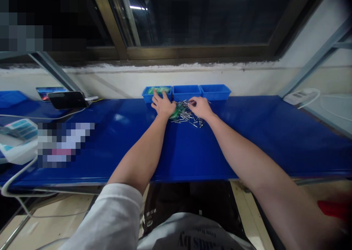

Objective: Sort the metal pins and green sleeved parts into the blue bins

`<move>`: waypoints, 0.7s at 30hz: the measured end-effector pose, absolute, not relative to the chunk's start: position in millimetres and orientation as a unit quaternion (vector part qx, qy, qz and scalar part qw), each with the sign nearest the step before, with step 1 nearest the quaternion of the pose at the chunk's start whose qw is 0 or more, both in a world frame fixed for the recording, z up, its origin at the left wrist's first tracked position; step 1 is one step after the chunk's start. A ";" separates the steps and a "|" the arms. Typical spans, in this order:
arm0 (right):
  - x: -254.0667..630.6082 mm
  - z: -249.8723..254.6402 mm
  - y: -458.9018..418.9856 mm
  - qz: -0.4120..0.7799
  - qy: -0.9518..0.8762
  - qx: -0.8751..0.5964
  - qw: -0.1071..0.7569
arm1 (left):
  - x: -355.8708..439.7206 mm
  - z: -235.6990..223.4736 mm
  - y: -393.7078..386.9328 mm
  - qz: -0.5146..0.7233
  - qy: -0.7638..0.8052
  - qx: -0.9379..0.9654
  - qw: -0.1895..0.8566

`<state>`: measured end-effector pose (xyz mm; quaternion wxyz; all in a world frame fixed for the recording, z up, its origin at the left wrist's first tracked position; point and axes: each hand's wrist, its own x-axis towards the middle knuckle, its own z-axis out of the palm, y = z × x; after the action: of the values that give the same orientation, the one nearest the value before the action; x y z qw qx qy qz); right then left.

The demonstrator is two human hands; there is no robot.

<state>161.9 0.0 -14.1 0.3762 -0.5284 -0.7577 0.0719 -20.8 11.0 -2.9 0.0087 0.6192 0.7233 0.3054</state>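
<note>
My left hand (162, 105) is spread at the front of the left blue bin (147, 96), its fingertips over the rim. Green pieces (165, 90) lie inside that bin. Beside my left thumb, on the blue table, is a green piece with a jagged edge (176, 112). It lies among a loose pile of thin metal pins that look like pop rivets (187, 116). At the right side of this pile, my right hand (200, 107) has its thumb and fingers pinched together. Whatever sits between those fingertips is too small to make out.
A middle blue bin (187, 91) and a right blue bin (215, 91) stand beside the left one against the wall. A phone (67, 100) leans at the back left. A power strip (298, 96) lies at the back right. Cables cross the table's left side.
</note>
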 end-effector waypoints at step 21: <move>154.4 -15.3 -3.9 0.035 -0.803 -0.549 0.230 | -16.8 1.0 3.6 0.330 0.681 0.654 0.008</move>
<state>154.4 -3.9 -15.3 0.2298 -0.5491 -0.8028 0.0347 -16.8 3.6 1.0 0.0084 0.6541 0.6805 0.3301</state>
